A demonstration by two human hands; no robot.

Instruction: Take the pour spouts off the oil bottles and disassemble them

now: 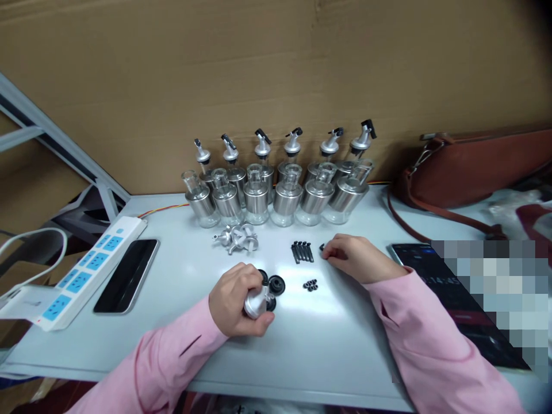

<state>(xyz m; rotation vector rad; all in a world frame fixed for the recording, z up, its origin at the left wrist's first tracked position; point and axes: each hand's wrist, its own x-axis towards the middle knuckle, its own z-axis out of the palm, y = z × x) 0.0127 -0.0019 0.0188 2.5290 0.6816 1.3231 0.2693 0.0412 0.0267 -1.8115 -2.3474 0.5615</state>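
1. Here's the left hand (235, 302), curled firmly around a silver spout (255, 305), over the table's front half, just left of the black stoppers (276, 284).
2. And what a finish on that spout: pale, smooth metal, rounded body; the fingers hide part of it.
3. Over to the right hand (347, 257), fingertips pinched on a black lever (322, 247), small and dark, mostly covered.
4. Just beside it, more levers (302, 252) lie in a neat row, slim and matte!
5. Behind, loose spouts (238, 238) sit heaped, the same silver, near the glass bottles (257, 201).
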